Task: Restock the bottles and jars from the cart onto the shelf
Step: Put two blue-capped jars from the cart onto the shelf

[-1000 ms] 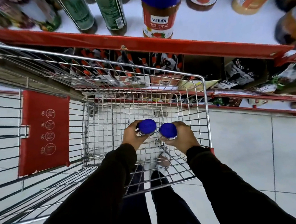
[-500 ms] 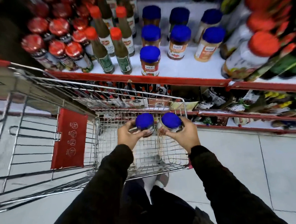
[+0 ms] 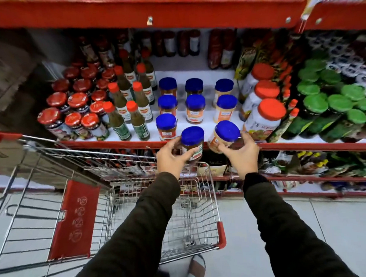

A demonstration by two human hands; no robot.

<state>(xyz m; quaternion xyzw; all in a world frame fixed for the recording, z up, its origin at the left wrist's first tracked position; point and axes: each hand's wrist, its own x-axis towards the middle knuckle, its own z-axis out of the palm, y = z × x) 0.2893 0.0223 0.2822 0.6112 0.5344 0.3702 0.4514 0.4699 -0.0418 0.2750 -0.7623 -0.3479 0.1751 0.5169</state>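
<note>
Both hands are carrying 1 jar each rn. Left hand (image 3: pixel 172 158) is wrapped around the dark-sauce jar (image 3: pixel 192 145), grip pinching its body below the blue lid; right hand (image 3: pixel 242 156) is pinching the pale-spread jar (image 3: pixel 223 137) the same way, tilted a bit toward the left. A sec ago both jars were down low inside the cart (image 3: pixel 138 196), now they're up at the front edge of the shelf (image 3: pixel 209 128), not set down yet afaict. So pickup is done, placing is what's left.

The blue-lid rows (image 3: pixel 195 102) are sitting 3 across; the middle and right columns are looking short at the front edge, prob where these 2 are going. Cart basket is looking empty from here, so imo this could be the last pair. Watch the big orange-lid jar (image 3: pixel 264 120) just beside the right hand.
</note>
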